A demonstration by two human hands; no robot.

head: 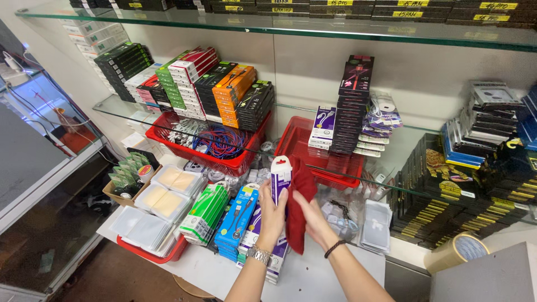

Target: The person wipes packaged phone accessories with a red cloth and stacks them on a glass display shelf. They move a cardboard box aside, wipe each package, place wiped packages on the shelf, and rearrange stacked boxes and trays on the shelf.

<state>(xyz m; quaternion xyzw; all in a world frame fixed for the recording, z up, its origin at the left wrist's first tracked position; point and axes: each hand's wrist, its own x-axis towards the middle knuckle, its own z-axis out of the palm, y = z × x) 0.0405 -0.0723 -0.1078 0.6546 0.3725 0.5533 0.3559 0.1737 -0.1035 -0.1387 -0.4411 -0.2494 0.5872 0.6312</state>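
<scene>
A slim boxed cable (pixel 280 178) is held upright by the left hand (pixel 272 215) above the front part of the counter (pixel 313 278), and a cloth (pixel 299 204) is pressed against its right side by the right hand (pixel 313 221). Stacks of flat boxes (pixel 238 215) are laid just left of the hands. Two baskets (pixel 224 163) are set behind them, under the edge of a glass shelf (pixel 291 109), on which further box stacks (pixel 212 86) are piled. A tape roll (pixel 456 251) is placed near the counter's right edge.
</scene>
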